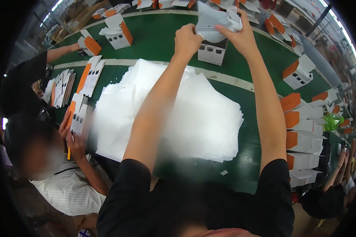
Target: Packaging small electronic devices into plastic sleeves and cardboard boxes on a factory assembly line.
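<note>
At the far side of the green table, my left hand (188, 40) and my right hand (241, 36) hold a crumpled, whitish plastic bag (213, 23) between them. My left fingers are closed at its left edge. On the right, my thumb presses its front while the other fingers wrap behind. Whether anything is inside the bag cannot be made out. Directly below stands a white printed box (212, 53), its upper part hidden by the bag. A broad pile of thin white sheets (201, 118) lies under my forearms.
Open orange-and-white boxes (120, 37) stand along the far strip, another box (298, 75) at right. Stacked cartons (304, 142) line the right edge. At left, a co-worker's hands (76, 144) handle a carton (80, 118) beside flat cartons (63, 89); another person's arm (63, 51) reaches in.
</note>
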Tool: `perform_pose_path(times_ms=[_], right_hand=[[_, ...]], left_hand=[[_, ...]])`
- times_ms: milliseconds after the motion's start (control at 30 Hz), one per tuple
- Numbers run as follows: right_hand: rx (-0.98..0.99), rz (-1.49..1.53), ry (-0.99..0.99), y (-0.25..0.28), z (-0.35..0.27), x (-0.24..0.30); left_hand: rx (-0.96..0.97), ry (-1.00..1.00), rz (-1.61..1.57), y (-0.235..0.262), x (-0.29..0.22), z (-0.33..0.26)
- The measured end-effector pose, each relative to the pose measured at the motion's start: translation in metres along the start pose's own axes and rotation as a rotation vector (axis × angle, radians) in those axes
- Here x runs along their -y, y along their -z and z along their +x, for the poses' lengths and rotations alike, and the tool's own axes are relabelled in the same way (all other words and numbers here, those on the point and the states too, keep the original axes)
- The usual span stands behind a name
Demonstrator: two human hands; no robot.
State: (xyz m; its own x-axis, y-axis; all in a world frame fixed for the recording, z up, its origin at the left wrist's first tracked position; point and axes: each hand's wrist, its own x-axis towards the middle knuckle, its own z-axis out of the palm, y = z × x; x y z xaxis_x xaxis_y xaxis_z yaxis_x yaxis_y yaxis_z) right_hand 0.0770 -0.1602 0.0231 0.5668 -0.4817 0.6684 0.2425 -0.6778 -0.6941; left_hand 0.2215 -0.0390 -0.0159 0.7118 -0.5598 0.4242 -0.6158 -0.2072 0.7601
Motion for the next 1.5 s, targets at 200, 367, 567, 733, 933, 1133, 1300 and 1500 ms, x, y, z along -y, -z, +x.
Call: perform_pose_path(times_ms=[200,367,567,733,933,1133,1300,1500], right_hand=[[0.271,-0.434,0.111,0.022,-0.004,-0.004],[0.490,-0.946,0.398,0.003,-0.031,0.000],[-0.340,-0.636,0.202,0.043,-0.073,-0.023],[-0.350,-0.440,-0.210,0.091,-0.157,-0.120],[-0.361,-0.378,-0.334,0.115,-0.167,-0.128],[-0.302,-0.356,-0.275,0.120,-0.163,-0.158],[-0.271,-0.289,-0.352,0.110,-0.167,-0.148],[-0.239,-0.342,-0.332,0.116,-0.168,-0.148]], left_hand=[[0.080,0.182,-0.405,0.009,0.008,0.001],[-0.096,-0.024,-0.157,-0.016,0.003,-0.006],[-0.221,0.130,-0.235,-0.051,-0.013,-0.014],[-0.029,0.084,-0.404,-0.061,-0.028,-0.033],[0.239,-0.323,-0.244,-0.027,-0.061,-0.176],[0.401,-0.472,0.110,-0.010,-0.018,-0.257],[0.385,-0.459,0.145,-0.008,-0.017,-0.260],[0.423,-0.420,0.207,-0.005,-0.020,-0.260]])
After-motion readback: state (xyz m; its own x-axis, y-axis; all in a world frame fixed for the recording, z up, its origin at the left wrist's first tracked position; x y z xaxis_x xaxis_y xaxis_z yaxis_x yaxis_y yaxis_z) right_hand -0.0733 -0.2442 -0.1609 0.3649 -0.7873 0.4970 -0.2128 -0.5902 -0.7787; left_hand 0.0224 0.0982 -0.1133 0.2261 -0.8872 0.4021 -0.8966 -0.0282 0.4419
